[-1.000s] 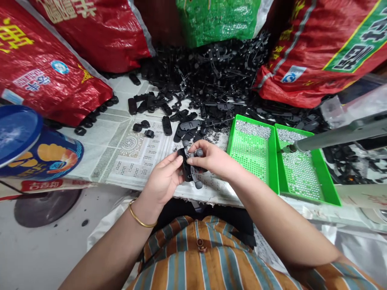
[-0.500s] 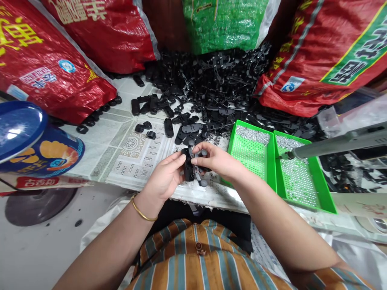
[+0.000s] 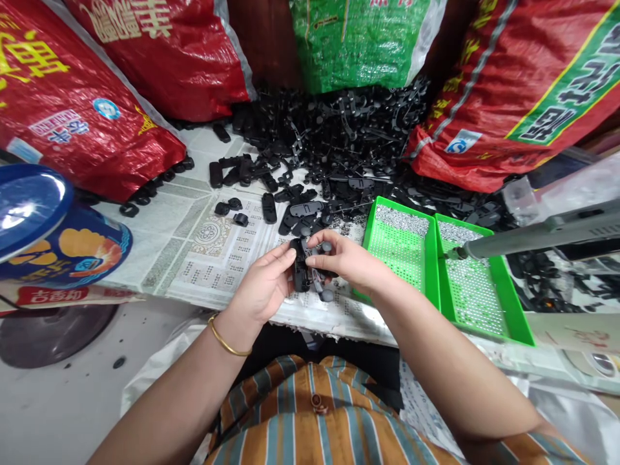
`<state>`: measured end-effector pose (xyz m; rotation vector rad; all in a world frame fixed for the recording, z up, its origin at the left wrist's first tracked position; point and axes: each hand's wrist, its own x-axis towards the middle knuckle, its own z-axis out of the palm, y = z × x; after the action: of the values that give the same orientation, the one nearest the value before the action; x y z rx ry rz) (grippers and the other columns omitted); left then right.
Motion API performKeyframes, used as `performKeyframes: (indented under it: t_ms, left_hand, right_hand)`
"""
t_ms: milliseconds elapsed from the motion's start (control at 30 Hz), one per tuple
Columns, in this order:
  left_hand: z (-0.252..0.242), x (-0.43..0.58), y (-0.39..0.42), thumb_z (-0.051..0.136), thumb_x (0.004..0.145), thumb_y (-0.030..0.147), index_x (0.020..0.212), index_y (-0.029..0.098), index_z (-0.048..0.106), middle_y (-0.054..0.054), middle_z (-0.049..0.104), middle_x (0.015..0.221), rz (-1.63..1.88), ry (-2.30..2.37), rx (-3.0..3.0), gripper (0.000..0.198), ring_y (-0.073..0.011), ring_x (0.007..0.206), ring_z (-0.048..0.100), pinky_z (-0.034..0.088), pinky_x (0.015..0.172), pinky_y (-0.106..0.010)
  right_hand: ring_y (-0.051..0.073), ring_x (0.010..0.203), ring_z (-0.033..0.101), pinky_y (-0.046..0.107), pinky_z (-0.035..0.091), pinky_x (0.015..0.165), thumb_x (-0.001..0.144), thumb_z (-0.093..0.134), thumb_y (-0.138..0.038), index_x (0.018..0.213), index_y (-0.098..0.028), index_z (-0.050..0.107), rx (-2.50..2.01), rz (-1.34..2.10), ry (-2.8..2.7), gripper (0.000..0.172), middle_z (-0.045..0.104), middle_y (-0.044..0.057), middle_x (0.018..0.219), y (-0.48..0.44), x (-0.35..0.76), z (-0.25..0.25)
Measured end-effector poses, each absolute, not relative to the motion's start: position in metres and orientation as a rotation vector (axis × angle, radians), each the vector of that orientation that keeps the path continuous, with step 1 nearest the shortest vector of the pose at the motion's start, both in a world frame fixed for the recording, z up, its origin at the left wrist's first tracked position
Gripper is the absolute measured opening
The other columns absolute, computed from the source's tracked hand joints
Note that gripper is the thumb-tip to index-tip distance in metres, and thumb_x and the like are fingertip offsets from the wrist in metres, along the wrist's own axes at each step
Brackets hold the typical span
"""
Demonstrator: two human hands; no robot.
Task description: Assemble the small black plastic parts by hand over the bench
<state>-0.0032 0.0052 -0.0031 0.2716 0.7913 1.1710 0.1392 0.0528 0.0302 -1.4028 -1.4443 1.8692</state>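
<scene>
Near the table's front edge, my left hand (image 3: 265, 279) pinches a long black plastic part (image 3: 301, 276) between thumb and fingers, holding it roughly upright. My right hand (image 3: 345, 259) is closed on a thin black arm piece with round pads (image 3: 325, 294), pressed against the right side of the long part. Fingers cover much of both pieces, so I cannot tell how they are joined. Just beyond the hands lie several flat black oval plates (image 3: 306, 210). A few small black rings and caps (image 3: 240, 219) sit to the left.
A heap of black parts (image 3: 339, 129) spreads below a green sack (image 3: 358, 45). Red sacks (image 3: 194, 58) stand on both sides. At right, green trays (image 3: 438, 265) hold small metal pieces, with a grey metal bar (image 3: 542, 229) jutting over them. A blue tub (image 3: 62, 226) stands left.
The whole view has shifted slightly. Both hands keep the same hold on the black pieces, with hardly any visible movement.
</scene>
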Motion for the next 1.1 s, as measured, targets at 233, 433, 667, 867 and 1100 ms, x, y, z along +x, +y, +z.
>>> performKeyframes:
  t_ms: [233,433,667,867,1100]
  left_hand:
    - [-0.004,0.001,0.006,0.06,0.078,0.014,0.105,0.015,0.061,-0.008,0.068,0.095,1.223,0.815,0.263,0.027,-0.0209,0.088,0.063,0.049,0.083,-0.04]
    - [0.002,0.006,0.006,0.059,0.078,0.012,0.103,0.015,0.061,-0.007,0.068,0.093,1.267,0.823,0.247,0.025,-0.0199,0.087,0.063,0.049,0.083,-0.038]
    - [0.001,0.006,0.005,0.063,0.076,0.017,0.105,0.017,0.059,-0.006,0.067,0.096,1.244,0.893,0.26,0.03,-0.0195,0.086,0.063,0.052,0.077,-0.036]
    - [-0.001,0.007,0.006,0.063,0.076,0.016,0.102,0.015,0.06,-0.007,0.067,0.094,1.263,0.87,0.26,0.027,-0.0199,0.087,0.063,0.051,0.079,-0.038]
    - [-0.001,0.006,0.007,0.066,0.073,0.017,0.099,0.016,0.062,-0.006,0.067,0.095,1.291,0.848,0.249,0.026,-0.0203,0.092,0.061,0.049,0.084,-0.039]
  right_hand:
    - [0.007,0.034,0.043,0.016,0.034,0.033,0.073,0.061,-0.012,0.086,-0.021,0.046,-1.441,1.789,-1.49,0.022,0.047,-0.01,0.043,0.051,0.136,0.031]
    - [0.007,0.036,0.044,0.016,0.034,0.034,0.071,0.063,-0.016,0.086,-0.021,0.046,-1.409,1.773,-1.491,0.024,0.048,-0.009,0.046,0.052,0.139,0.028]
    - [0.009,0.041,0.048,0.022,0.045,0.04,0.072,0.062,-0.016,0.084,-0.021,0.044,-1.424,1.797,-1.364,0.022,0.051,-0.007,0.051,0.049,0.137,0.028]
    - [0.008,0.044,0.049,0.02,0.045,0.042,0.074,0.061,-0.014,0.085,-0.021,0.045,-1.427,1.827,-1.37,0.021,0.05,-0.007,0.052,0.052,0.137,0.028]
    - [0.007,0.043,0.048,0.02,0.044,0.042,0.072,0.061,-0.016,0.086,-0.021,0.045,-1.419,1.836,-1.398,0.022,0.051,-0.007,0.057,0.054,0.137,0.027]
